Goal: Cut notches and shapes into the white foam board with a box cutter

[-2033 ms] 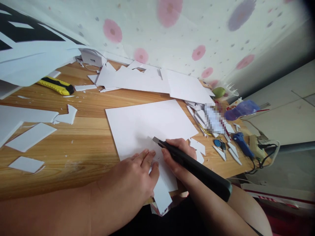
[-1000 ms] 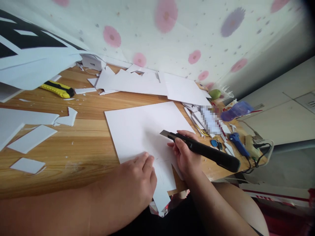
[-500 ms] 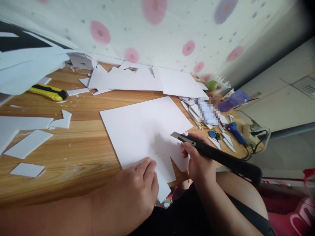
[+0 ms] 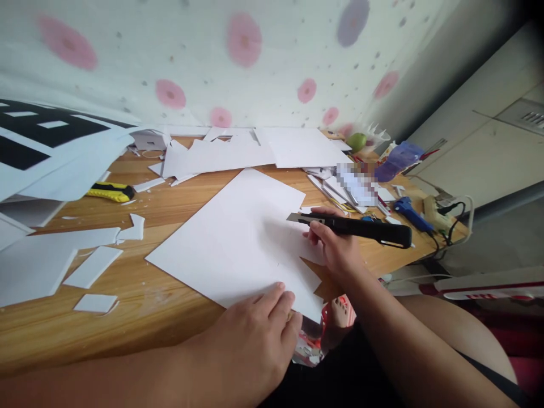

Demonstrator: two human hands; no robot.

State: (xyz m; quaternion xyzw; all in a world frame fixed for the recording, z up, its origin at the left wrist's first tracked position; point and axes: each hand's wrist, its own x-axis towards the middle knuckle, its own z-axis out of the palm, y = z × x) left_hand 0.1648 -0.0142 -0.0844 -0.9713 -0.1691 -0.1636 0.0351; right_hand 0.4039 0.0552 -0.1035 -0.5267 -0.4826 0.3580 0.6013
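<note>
A large white foam board (image 4: 229, 232) lies at an angle on the wooden table, with notches cut into its right side. My left hand (image 4: 263, 323) rests on its near edge, fingers stretched out flat on the surface. In my right hand (image 4: 331, 243) is a black utility knife (image 4: 361, 226), gripped near the front. The knife's blade is out and points left above the board; whether the tip touches is hard to tell. Short faint marks show on the board between the two hands.
A yellow utility knife (image 4: 111, 191) and white board scraps (image 4: 94, 266) lie at left. More white boards (image 4: 297, 148) sit along the wall. Blue (image 4: 412, 214) and cream (image 4: 440, 215) glue guns with cables stand at right, near a purple container (image 4: 397, 161).
The board has turned on the table, its left corner now nearer me. My left hand moved with it, and the knife has swung to lie more level. The head view has shifted too.
</note>
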